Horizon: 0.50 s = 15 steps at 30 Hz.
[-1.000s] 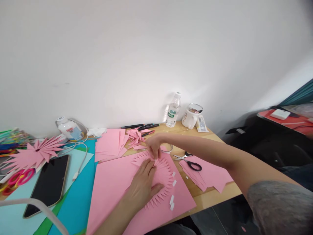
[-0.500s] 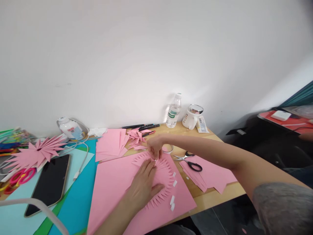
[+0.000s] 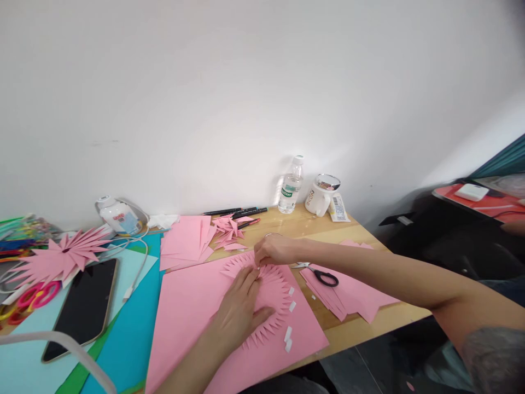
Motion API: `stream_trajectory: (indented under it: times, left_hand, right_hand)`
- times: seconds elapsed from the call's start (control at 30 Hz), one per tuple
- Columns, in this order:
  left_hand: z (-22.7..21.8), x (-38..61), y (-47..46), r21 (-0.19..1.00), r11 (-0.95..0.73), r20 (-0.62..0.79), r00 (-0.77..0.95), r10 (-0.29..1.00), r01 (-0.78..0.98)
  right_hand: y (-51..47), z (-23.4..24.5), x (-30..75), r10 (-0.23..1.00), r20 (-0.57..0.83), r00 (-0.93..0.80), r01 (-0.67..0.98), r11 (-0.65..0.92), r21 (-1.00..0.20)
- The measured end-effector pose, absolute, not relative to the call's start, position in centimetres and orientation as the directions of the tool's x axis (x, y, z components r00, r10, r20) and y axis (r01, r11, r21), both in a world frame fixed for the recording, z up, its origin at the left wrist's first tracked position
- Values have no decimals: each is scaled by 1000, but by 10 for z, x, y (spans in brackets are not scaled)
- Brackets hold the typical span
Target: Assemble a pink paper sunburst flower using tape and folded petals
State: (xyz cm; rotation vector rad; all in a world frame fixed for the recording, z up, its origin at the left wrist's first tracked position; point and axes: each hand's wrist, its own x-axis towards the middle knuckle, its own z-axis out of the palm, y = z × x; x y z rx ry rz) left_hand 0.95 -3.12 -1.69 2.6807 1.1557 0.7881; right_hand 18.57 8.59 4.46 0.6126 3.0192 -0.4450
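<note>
My left hand (image 3: pixel 241 306) lies flat, fingers spread, on a fan of pink paper spikes (image 3: pixel 270 295) that rests on a large pink sheet (image 3: pixel 192 312). My right hand (image 3: pixel 273 250) hovers at the fan's far edge with its fingers curled together in a pinch touching the spikes; what it holds, if anything, is too small to see. Small white tape pieces (image 3: pixel 289 338) sit on the sheet to the right of the fan.
Black-handled scissors (image 3: pixel 324 276) lie on cut pink strips (image 3: pixel 353 295) to the right. A water bottle (image 3: pixel 290 186), a mug (image 3: pixel 322 195) and pens (image 3: pixel 238 212) stand by the wall. Left: a pink paper flower (image 3: pixel 61 254), a tablet (image 3: pixel 84 309), blue sheets (image 3: pixel 131 328).
My right hand has lowered and turned, its wrist dropping toward the table at the fan's far edge. My left hand has stayed pressed on the fan.
</note>
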Motion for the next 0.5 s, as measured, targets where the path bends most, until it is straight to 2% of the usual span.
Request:
stream_trajectory:
  times: [0.2,0.3,0.5]
  left_hand:
    - [-16,10,-32,299,-706,424,573,701,642]
    - [-16,10,-32,295,-705,431,568,701,646]
    - [-16,10,-31,300,-712,439,571,694,635]
  right_hand:
    - [76,34,191,380,23,-925,376,920,-114]
    - [71,33,192,403,31,-915,399,912,-94]
    - [68,28,198,334,25,-942,331,940,-79]
